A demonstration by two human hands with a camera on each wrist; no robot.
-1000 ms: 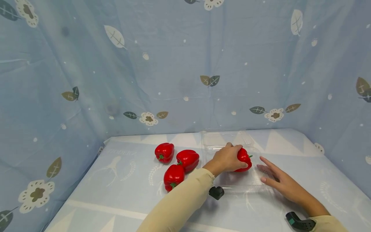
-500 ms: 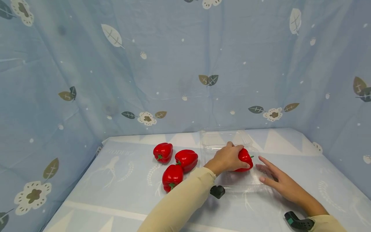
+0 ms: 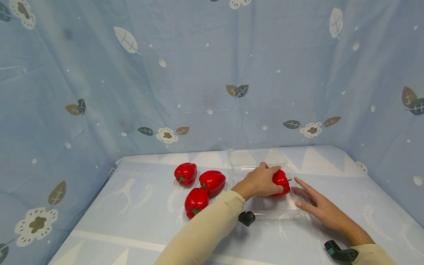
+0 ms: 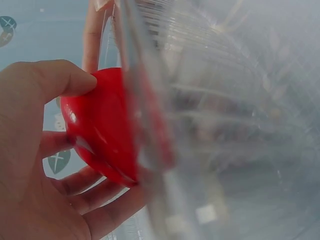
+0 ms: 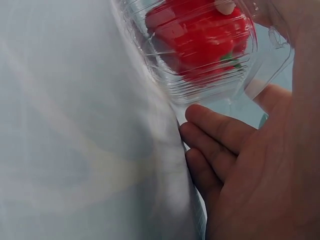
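Pepper (image 3: pixel 281 180), red with a green stem, sits inside the clear plastic clamshell box (image 3: pixel 261 208) near the middle of the bench (image 3: pixel 139 221); the left hand (image 3: pixel 260 182) grasps it from its left side, fingers curled over the top and thumb against its flank, as the left wrist view shows with the thumb (image 4: pixel 60 80) and lower fingers wrapped round the red skin (image 4: pixel 107 125); the stem points right, away from that hand and toward the right hand (image 3: pixel 314 206), so the pepper's long axis lies roughly across the bench, left to right. The right hand lies released, fingers straight and spread, its fingertips (image 5: pixel 210 127) touching the box's right wall; the pepper lies just to its left, behind the ribbed plastic (image 5: pixel 200 40); the left hand is the nearer, already on it. Three more red peppers (image 3: pixel 198 184) lie clustered on the bench left of the box, apart from both hands; the box's lid (image 3: pixel 255 158) lies open toward the back, beneath the blue leaf-printed cloth (image 3: pixel 212 73).
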